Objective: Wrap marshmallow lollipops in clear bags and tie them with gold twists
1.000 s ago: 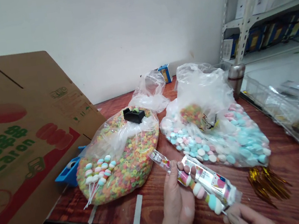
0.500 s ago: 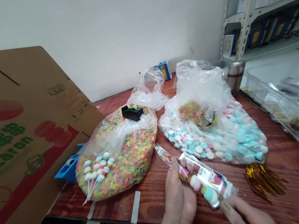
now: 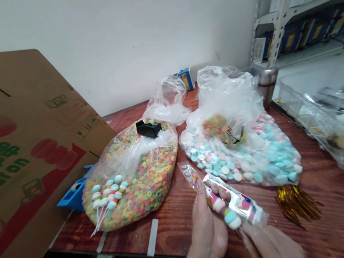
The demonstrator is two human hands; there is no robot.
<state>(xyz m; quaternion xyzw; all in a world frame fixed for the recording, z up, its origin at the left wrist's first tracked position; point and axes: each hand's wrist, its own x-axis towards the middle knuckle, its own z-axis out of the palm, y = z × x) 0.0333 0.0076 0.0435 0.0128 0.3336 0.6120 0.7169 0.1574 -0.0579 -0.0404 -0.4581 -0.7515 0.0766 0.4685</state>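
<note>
Clock directions run from the middle of the view. Two hands share one candy stick [image 3: 233, 219] at five o'clock: the left hand [image 3: 205, 226], at six, is clamped around its clear wrapper [image 3: 188, 173] and some silvery printed wrappers [image 3: 242, 201]; the right hand [image 3: 271, 241], at five, has its fingers pinched on the stick's lower end. At least three more candy sticks [image 3: 109, 193] lie at eight, exact count unclear, on one of two big bags. That bag of rings [image 3: 154, 182] bulges, thin and glossy, under a black tape dispenser [image 3: 149, 129]; a blue one [image 3: 72, 196] stands beside it. The bag of pastel discs [image 3: 229, 172] sits at four, crinkled plastic heaped above; golden foil ties [image 3: 298, 205] fan out beyond it. The worktop [image 3: 168, 236] is reddish, wood-grained. A cardboard box [image 3: 35, 156] rises at nine, a pale wall [image 3: 145, 30] at twelve, metal shelving [image 3: 282, 24] at two.
</note>
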